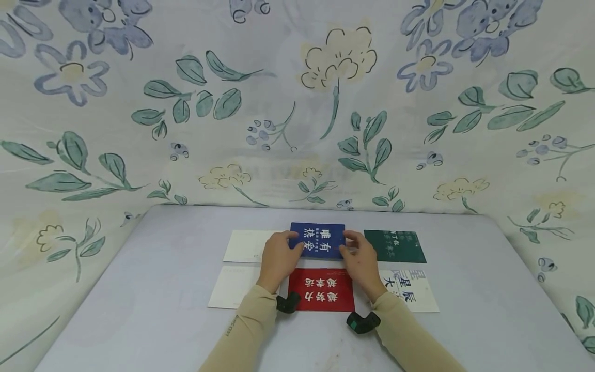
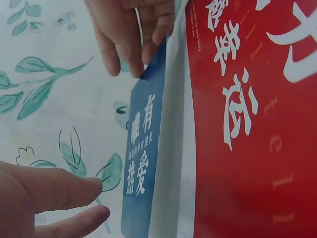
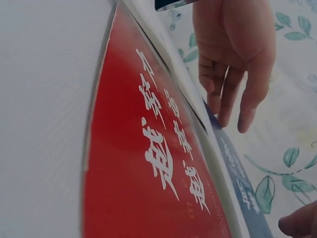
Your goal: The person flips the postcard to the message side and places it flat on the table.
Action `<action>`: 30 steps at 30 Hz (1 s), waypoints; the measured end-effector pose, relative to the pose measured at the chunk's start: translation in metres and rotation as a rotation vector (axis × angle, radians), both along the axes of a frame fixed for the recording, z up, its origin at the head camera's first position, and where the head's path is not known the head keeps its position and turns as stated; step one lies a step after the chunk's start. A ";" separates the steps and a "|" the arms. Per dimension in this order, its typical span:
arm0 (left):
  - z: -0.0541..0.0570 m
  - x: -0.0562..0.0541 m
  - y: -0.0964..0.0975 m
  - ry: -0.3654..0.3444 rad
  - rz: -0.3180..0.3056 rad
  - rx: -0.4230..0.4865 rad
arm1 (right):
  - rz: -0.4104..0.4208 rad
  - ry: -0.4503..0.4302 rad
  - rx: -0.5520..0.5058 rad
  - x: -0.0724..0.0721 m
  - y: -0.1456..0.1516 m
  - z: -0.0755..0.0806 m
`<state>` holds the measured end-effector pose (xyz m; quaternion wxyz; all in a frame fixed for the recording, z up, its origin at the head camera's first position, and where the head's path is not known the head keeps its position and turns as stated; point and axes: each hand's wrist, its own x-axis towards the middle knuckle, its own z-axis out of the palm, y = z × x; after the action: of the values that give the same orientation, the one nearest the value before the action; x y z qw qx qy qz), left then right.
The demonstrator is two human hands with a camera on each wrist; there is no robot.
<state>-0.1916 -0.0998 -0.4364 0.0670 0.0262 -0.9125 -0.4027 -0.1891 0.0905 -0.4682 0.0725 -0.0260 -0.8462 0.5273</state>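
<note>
A blue card (image 1: pixel 318 242) with white lettering lies at the back middle of the table, in line behind a red card (image 1: pixel 322 290). My left hand (image 1: pixel 280 258) is at the blue card's left edge, its thumb and index finger reaching over it. At the opposite edge my right hand (image 1: pixel 361 261) touches the side with its fingertips. In the left wrist view the left fingers (image 2: pixel 64 191) look straight and spread, while the right fingers (image 2: pixel 143 44) meet the card's far corner. The right wrist view shows the blue card (image 3: pixel 242 178) only as a narrow strip.
Two white cards (image 1: pixel 225 287) lie on the left, partly behind my left arm. A dark green card (image 1: pixel 395 247) and a white card with blue lettering (image 1: pixel 420 292) lie on the right. Behind the white table (image 1: pixel 139 310) hangs a floral cloth (image 1: pixel 279 113).
</note>
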 end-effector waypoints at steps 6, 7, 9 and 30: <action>0.002 0.000 0.000 0.016 0.002 0.014 | -0.040 0.075 -0.035 -0.001 0.001 -0.001; 0.002 0.000 0.000 0.019 0.003 0.017 | -0.047 0.084 -0.037 0.000 0.001 -0.001; 0.003 0.000 0.000 0.027 0.003 0.024 | -0.062 0.097 -0.048 0.000 0.002 -0.001; 0.003 -0.001 -0.003 0.120 0.039 0.074 | -0.084 0.076 -0.072 -0.003 0.003 -0.002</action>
<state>-0.1926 -0.1031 -0.4331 0.1283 0.0221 -0.8907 -0.4355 -0.1918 0.0935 -0.4703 0.1255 -0.0442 -0.8213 0.5547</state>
